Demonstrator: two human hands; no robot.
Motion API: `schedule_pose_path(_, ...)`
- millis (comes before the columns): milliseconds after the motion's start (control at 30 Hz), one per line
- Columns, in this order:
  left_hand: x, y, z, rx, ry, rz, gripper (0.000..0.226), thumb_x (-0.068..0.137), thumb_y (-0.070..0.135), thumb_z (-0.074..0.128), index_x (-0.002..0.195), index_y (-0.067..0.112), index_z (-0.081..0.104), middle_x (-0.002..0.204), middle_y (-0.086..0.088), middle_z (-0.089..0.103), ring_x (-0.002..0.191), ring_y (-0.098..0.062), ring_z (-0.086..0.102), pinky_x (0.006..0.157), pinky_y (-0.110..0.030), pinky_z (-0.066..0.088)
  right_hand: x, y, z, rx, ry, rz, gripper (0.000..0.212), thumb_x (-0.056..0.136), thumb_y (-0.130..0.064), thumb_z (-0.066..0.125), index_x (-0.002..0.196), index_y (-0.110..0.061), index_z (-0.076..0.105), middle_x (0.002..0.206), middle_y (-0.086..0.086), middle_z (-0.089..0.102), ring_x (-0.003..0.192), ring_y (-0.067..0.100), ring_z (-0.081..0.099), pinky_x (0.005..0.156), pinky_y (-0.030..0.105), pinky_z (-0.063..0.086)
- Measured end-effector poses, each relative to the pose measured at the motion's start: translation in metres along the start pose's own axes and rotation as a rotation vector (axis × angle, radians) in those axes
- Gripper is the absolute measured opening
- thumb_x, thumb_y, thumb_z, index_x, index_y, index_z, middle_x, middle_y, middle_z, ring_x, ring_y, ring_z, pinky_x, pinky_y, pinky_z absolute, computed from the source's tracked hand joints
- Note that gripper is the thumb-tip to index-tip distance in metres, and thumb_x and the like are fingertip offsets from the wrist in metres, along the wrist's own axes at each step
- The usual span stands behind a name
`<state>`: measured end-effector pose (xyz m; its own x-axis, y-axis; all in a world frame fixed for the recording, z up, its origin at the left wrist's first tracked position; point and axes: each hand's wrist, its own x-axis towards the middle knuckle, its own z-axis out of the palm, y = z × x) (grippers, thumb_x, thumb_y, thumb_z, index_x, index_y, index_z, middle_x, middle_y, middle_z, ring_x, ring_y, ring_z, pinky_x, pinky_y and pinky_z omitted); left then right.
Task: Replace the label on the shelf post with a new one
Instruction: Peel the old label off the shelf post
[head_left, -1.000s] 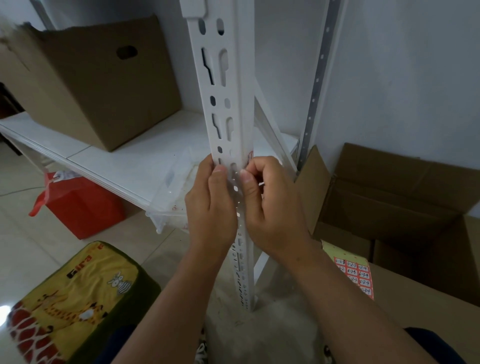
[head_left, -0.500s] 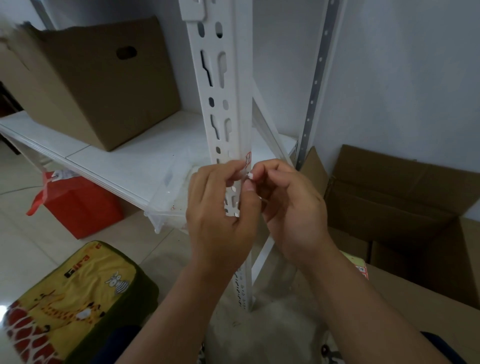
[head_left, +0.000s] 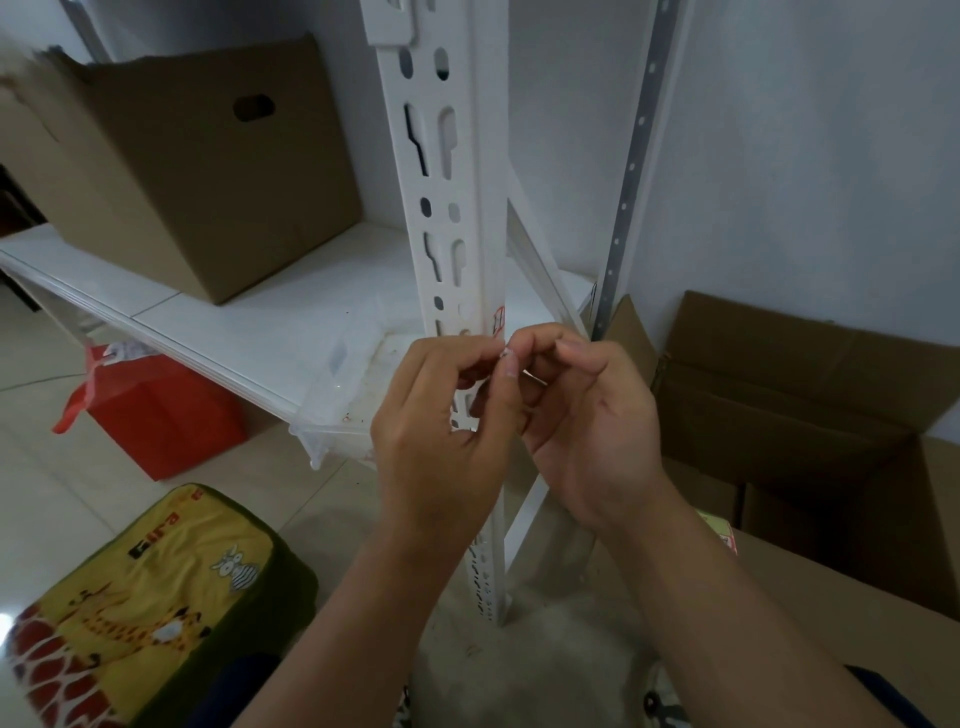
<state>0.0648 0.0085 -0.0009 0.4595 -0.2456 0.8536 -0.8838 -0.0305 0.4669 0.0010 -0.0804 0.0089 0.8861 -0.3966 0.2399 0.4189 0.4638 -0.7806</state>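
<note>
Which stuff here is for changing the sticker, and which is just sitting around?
For the job: shelf post, label on it, left hand, right hand.

Just sitting around: cardboard box, red bag, giraffe cushion.

The left hand (head_left: 434, 431) and right hand (head_left: 582, 415) hide part of the shelf post (head_left: 457, 218), and the scrap pinched between their fingertips is too small to identify.

Both hands have come off the shelf post (head_left: 457, 218), which they clasped a second ago. The left hand (head_left: 436, 431) and right hand (head_left: 587, 415) now meet fingertip to fingertip just in front of it, pinching a small scrap (head_left: 504, 355). A red-printed label (head_left: 498, 318) shows on the post's edge above them.
</note>
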Motion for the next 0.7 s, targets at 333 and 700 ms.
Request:
schedule_pose_path(333,-0.0001,-0.005,-0.0003,0.038,0.066,0.041,0.017,0.091,0.01,0.059,0.086,-0.004,0.066,0.08,-0.009,0.064,0.077,-0.013,0.057,0.071,-0.015,0.046,0.0014,0.003,-0.0031,-0.078,0.041,-0.024,0.039,0.082,-0.023,0.039,0.082,-0.008,0.076,0.083,0.009,0.071,0.084,0.024,0.066,0.075,0.033,0.054)
schedule_pose_path(700,0.0033,-0.0016,-0.0009,-0.296,0.102,-0.349,0.025,0.102,0.015,0.032,0.082,0.024,0.044,0.066,0.004,0.049,0.059,-0.007,0.05,0.057,-0.014,0.042,0.0014,0.0039,-0.0039,-0.111,0.051,-0.028,0.04,0.082,-0.024,0.039,0.09,-0.002,0.072,0.076,0.012,0.067,0.075,0.028,0.067,0.065,0.029,0.053)
